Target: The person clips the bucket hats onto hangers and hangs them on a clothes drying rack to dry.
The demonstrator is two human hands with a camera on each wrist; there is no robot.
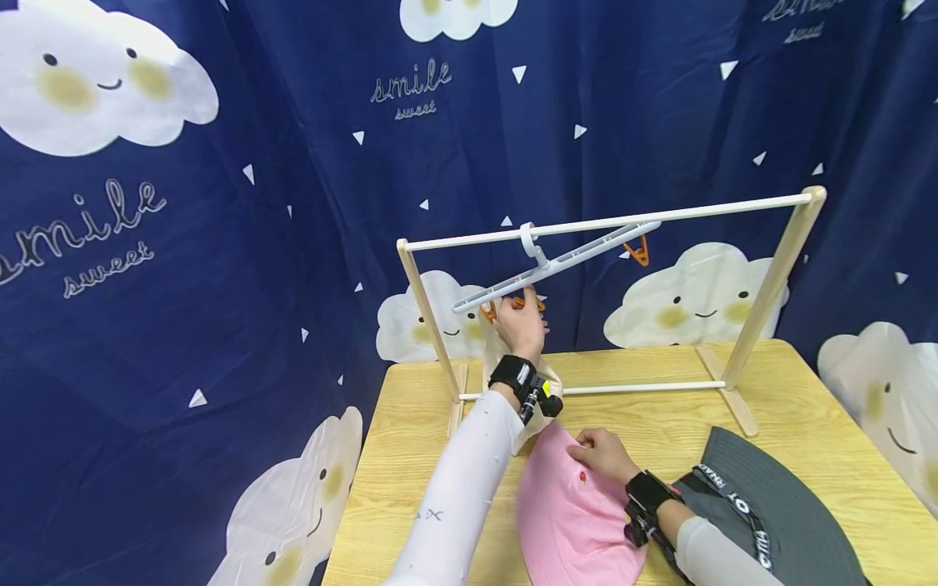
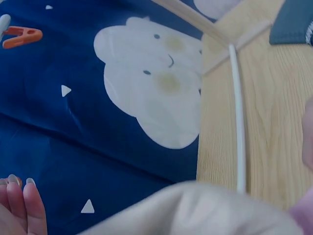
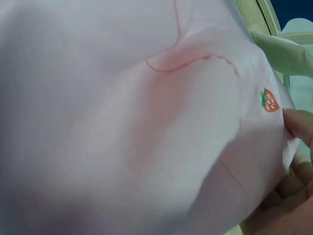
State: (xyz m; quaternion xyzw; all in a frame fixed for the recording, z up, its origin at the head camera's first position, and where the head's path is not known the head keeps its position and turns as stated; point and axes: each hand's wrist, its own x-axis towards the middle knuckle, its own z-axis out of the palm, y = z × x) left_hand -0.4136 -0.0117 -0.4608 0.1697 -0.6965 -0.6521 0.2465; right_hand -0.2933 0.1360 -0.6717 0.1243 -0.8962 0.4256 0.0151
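Note:
My left hand (image 1: pixel 522 327) is up under the left half of a light-grey hanger (image 1: pixel 564 262), its fingers gripping an orange clip (image 1: pixel 529 303). Another orange clip (image 1: pixel 489 312) sits just left of the fingers. Cream cloth (image 1: pixel 495 350) hangs below the clips, partly behind my left wrist; its pale folds fill the bottom of the left wrist view. Lower down, my right hand (image 1: pixel 604 456) pinches the edge of a pink hat (image 1: pixel 564 521), thumb beside a small embroidered strawberry (image 3: pixel 270 101). The pink hat overlaps the lower end of the cream cloth in the head view.
The hanger hooks on the white top bar (image 1: pixel 718 213) of a wooden rack and tilts, right end higher, with an orange clip (image 1: pixel 639 251) there. A dark grey hat (image 1: pixel 799 513) with a lettered strap lies on the wooden table (image 1: pixel 410 456) at right. A blue curtain (image 1: pixel 308 244) hangs behind.

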